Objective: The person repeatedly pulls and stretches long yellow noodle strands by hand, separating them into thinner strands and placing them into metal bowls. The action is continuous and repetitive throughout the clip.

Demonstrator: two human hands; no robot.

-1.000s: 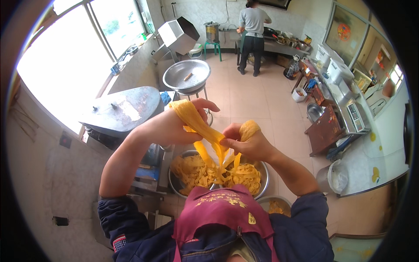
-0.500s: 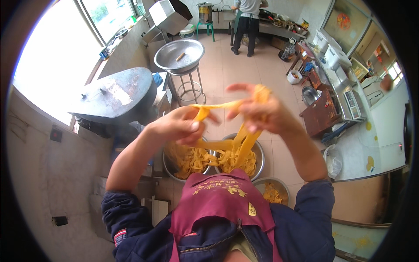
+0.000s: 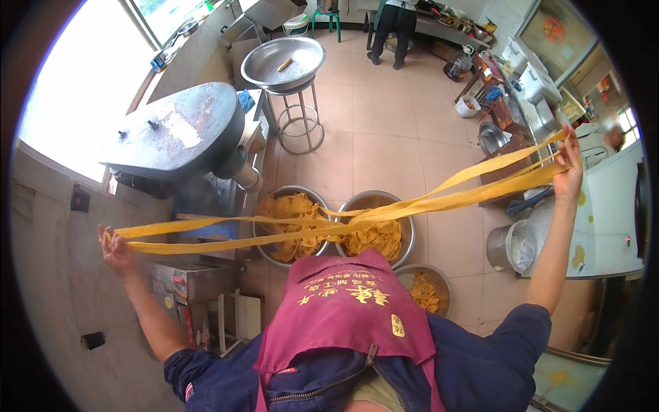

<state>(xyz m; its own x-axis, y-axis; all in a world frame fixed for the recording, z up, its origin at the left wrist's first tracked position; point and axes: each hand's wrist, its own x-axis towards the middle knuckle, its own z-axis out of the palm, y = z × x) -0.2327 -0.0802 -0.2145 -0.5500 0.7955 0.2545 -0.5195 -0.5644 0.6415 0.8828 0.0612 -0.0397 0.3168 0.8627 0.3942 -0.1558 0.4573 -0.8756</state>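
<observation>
Long flat yellow strips [image 3: 453, 201], like wide noodles, stretch across in front of me from one hand to the other. At the far left, my left hand [image 3: 117, 253] is closed on the ends of two strands. My right hand [image 3: 568, 170], raised at the far right, has its fingers closed around the other ends. The strands cross near the middle, above two metal basins: the left basin [image 3: 263, 253] and the right basin [image 3: 411, 242]. Heaps of similar strips [image 3: 292, 209] lie in both. A smaller bowl [image 3: 446, 292] with more strips stands lower right.
A wide metal basin [image 3: 254, 67] holding a short stick sits on a tall stand ahead left. Beside it is a dark-lidded machine [image 3: 182, 141]. Along the right run a counter and a bin with a plastic bag [image 3: 522, 247]. Another person [image 3: 395, 27] stands at the back.
My hands have moved from close together in front of me to wide apart on both sides. The strips, bunched and looped before, are now drawn out long between them.
</observation>
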